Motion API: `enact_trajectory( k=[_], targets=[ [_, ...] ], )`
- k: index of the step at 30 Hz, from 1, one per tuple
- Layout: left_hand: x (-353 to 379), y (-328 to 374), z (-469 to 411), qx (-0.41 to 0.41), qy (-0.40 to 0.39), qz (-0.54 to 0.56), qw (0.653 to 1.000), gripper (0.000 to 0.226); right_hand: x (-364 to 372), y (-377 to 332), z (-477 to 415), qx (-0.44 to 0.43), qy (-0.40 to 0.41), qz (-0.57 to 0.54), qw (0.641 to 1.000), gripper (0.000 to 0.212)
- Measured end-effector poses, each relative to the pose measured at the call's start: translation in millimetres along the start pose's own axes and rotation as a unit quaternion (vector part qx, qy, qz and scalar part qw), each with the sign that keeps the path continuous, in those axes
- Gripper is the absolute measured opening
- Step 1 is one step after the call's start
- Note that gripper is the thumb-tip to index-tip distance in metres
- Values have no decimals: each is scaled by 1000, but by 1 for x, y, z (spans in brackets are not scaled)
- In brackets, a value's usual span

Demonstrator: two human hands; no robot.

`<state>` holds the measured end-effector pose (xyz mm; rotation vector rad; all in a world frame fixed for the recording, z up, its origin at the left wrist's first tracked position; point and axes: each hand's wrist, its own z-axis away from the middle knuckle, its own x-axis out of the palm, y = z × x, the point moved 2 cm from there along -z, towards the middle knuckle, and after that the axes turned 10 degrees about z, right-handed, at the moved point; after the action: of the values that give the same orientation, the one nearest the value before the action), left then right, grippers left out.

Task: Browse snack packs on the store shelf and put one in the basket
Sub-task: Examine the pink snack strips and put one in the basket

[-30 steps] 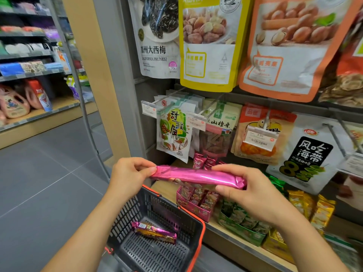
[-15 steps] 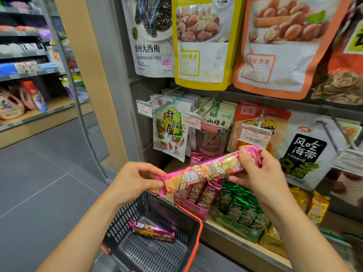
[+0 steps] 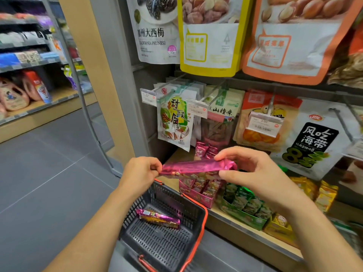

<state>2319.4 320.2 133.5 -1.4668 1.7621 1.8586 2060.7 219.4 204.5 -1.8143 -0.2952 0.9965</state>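
Store shelf (image 3: 231,220): wooden deck with a grey front edge, running behind and below both sets of fingers.

Snack bags hang on pegs above the fingers. A tamarind pouch (image 3: 173,122) is straight up from the left fingertips. A black-and-white seaweed bag (image 3: 312,140) is up and to the right of the right fingers.

Dark plastic basket (image 3: 169,195) with a red rim sits directly under the hands, close against the shelf front.

A pink display box (image 3: 198,196) of small packs stands on the deck just beneath the right fingers. A green display box (image 3: 243,212) stands beside it, further right.

Left hand (image 3: 140,173) pinches the left end of a pink snack pack (image 3: 196,166) between thumb and curled fingers. Right hand (image 3: 253,171) grips the right end, fingers curled over the top and thumb underneath. The pack spans roughly level between the two grips, in the air over the basket's far rim, plain foil side up.

A second snack pack (image 3: 159,216) lies flat on the basket floor, below the left fingers.
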Motion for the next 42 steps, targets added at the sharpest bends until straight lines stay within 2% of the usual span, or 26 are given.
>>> enact_trajectory(
  k=[2, 5, 7, 10, 12, 15, 17, 20, 23, 26, 28, 33, 38, 42],
  targets=[
    [2, -1, -4, -12, 16, -3, 1000, 38, 1, 2, 0, 3, -9, 18, 1000, 29],
    [7, 0, -10, -36, 18, 35, 999, 34, 4, 4, -1, 2, 20, -3, 1000, 41],
    [14, 3, -12, -47, 4, 49, 998, 34, 5, 7, -3, 4, 65, 3, 998, 37],
    [30, 8, -11, -44, -64, 32, 996, 27, 6, 10, -3, 1, 115, 80, 990, 24],
    [42, 15, -9, -24, -128, 1, 991, 20, 5, 11, -2, -12, 153, 123, 980, 24],
    [53, 26, -9, 30, -181, -58, 981, 46, 2, 10, 0, -45, 224, 185, 956, 30],
    [54, 30, -14, 54, -171, -54, 982, 60, 1, 8, 2, -66, 256, 210, 941, 34],
    [58, 32, -29, 65, -148, -46, 986, 62, 4, 4, 4, -110, 279, 247, 922, 39],
    [69, 26, -52, 28, -150, -65, 986, 67, 9, 5, 1, -121, 294, 281, 906, 45],
    [89, 19, -63, 32, -195, -96, 975, 70, 13, 9, -2, -107, 293, 280, 908, 49],
    [101, 10, -62, 41, -217, -111, 969, 59, 16, 11, -6, -98, 284, 277, 913, 46],
    [99, -21, -73, 3, -153, -23, 988, 25, 15, 4, -19, -69, 254, 307, 915, 37],
    [102, -30, -88, -34, -116, 66, 990, 17, 22, 4, -50, 5, 173, 350, 921, 33],
    [110, -23, -107, -10, -121, 82, 989, 15, 38, 20, -70, 55, 109, 380, 917, 33]
  ],
)
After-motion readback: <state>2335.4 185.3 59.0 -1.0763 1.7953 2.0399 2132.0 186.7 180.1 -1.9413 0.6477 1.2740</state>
